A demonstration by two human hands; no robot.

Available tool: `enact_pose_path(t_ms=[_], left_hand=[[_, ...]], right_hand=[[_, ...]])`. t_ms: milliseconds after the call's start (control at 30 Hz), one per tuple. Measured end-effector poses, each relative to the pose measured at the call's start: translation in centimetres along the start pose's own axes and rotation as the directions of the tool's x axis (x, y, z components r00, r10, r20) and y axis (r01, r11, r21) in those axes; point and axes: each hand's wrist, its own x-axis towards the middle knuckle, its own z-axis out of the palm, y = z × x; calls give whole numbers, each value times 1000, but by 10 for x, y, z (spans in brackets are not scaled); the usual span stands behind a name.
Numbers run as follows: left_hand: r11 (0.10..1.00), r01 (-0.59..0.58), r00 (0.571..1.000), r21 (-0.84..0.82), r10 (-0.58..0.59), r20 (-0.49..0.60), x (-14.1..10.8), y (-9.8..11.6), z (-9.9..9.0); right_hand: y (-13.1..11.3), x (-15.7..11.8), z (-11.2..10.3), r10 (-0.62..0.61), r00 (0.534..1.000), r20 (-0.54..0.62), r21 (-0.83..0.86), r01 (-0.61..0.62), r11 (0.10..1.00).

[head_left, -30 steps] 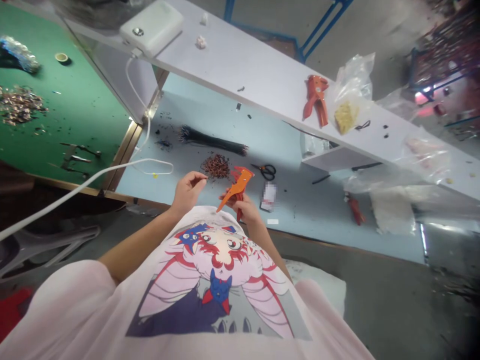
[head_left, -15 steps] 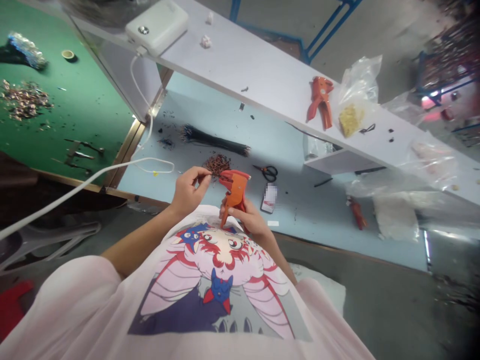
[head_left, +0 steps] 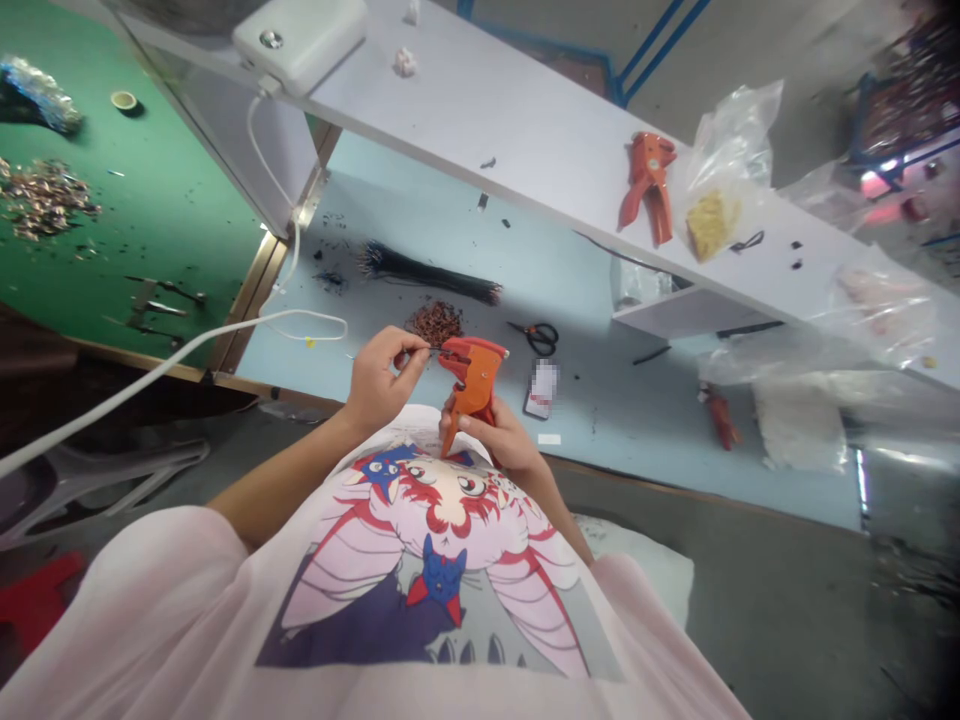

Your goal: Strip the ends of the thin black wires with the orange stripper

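My right hand is wrapped round the handles of an orange-red wire stripper, its jaws facing left. My left hand is pinched on a thin dark wire, whose end reaches the stripper's jaws. Just beyond the jaws lies a heap of copper-coloured scraps on the pale blue table. Farther back rests a long bundle of black wires with bare ends.
Black-handled scissors and a phone lie right of the stripper. A white shelf runs across the back, carrying a second stripper and a power bank. A white cable crosses at left.
My left hand has shifted slightly toward the stripper, and the dark wire now shows between its fingers and the jaws. The right hand keeps its hold; the view has shifted slightly.
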Motion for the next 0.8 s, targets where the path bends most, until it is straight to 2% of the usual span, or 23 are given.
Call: enact_pose_path(t_ms=[367, 800], left_hand=[[1000, -10, 999, 10, 9, 46, 0, 4, -1], [997, -57, 998, 56, 56, 18, -2, 3, -2]], right_hand=[[0, 1, 0, 21, 1000, 7, -63, -21, 998], [4, 3, 5, 18, 1000, -1, -120, -18, 993]])
